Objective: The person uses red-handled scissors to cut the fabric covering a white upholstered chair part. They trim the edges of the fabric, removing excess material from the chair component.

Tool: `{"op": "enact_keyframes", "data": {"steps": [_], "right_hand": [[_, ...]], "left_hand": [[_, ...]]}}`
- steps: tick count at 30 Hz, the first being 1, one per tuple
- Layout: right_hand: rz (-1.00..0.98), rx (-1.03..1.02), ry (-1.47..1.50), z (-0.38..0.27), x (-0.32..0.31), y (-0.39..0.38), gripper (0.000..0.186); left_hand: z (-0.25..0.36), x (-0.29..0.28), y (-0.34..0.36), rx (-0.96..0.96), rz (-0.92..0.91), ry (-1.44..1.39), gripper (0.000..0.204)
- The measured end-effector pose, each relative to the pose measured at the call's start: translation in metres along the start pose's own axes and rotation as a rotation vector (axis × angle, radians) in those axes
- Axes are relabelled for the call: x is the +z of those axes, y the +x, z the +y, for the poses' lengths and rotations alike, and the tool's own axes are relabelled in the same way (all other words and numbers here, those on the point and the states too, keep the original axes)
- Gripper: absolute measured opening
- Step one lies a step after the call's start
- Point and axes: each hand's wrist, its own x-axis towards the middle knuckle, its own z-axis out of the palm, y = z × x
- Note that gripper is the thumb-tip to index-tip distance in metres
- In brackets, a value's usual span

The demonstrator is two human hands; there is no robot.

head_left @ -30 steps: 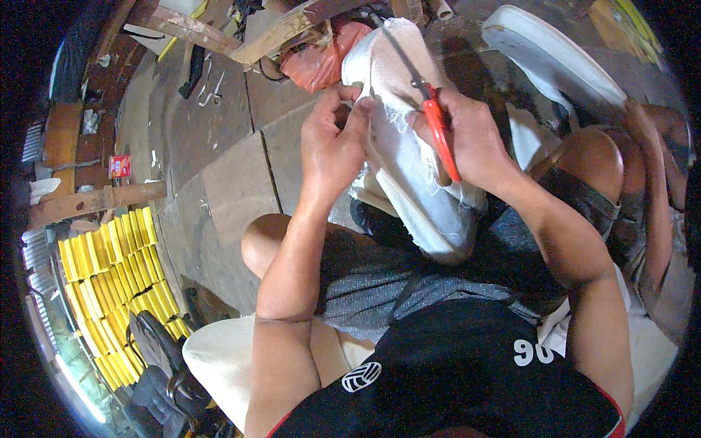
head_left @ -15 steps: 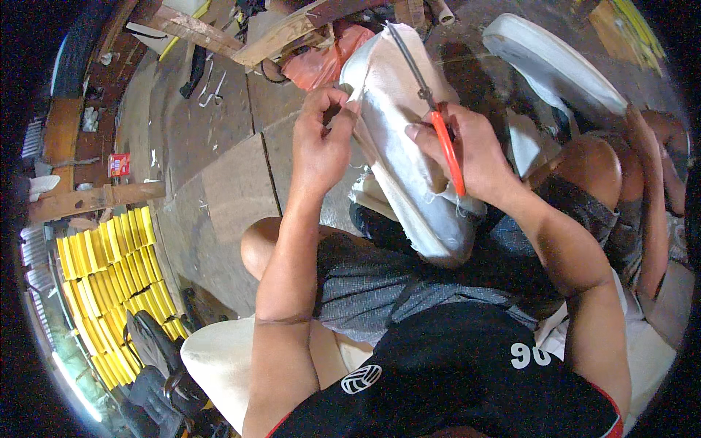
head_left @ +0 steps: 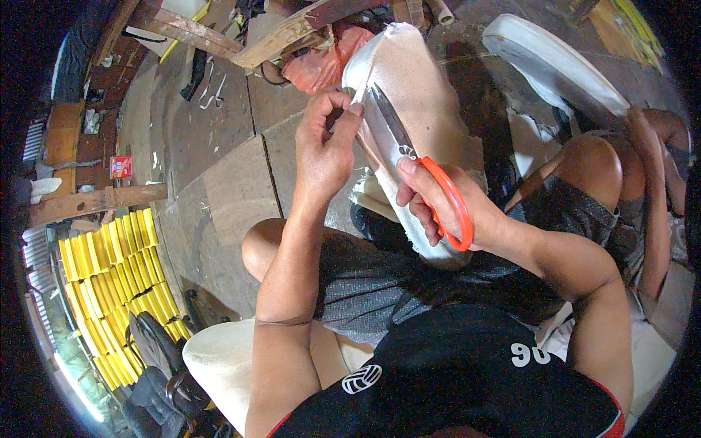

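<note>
Our left hand (head_left: 326, 142) pinches a pale cloth edge (head_left: 362, 87) between thumb and finger. At its four o'clock, our right hand (head_left: 478, 208) is wrapped around the red-handled scissors (head_left: 393, 123). The blades point to eleven o'clock, close by that edge; we can't tell if cloth sits between them. The long white pad (head_left: 431, 109) lies in front of us, its far end toward twelve.

We think the work is part way. Smooth cloth seems to cover most of the side we see, but the edge by our left hand looks loose, and rough threads (head_left: 398, 28) show at the far tip.

Half a second ago, the blades lay up near that tip. Now our right hand is lower, and the blades are over by the left edge. Our left hand has hardly moved.

Farther out from it are a red bag (head_left: 325, 62) at twelve, a second white pad (head_left: 551, 51) at two, and yellow pieces (head_left: 117, 270) at eight.
</note>
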Motion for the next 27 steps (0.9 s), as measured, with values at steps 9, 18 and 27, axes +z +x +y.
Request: {"op": "enact_keyframes", "data": {"steps": [9, 18, 27], "right_hand": [[-0.006, -0.016, 0.014, -0.0002, 0.0002, 0.0047, 0.066], [0.027, -0.007, -0.031, -0.0017, 0.0039, 0.004, 0.067], [0.07, -0.024, -0.048, -0.0029, 0.0047, 0.007, 0.067]], "left_hand": [[0.0054, 0.0013, -0.0021, 0.004, 0.003, 0.049, 0.01], [0.0061, 0.0034, -0.0027, 0.004, 0.011, 0.03, 0.01], [0.0044, 0.0037, -0.0015, 0.021, 0.011, 0.082, 0.009]]}}
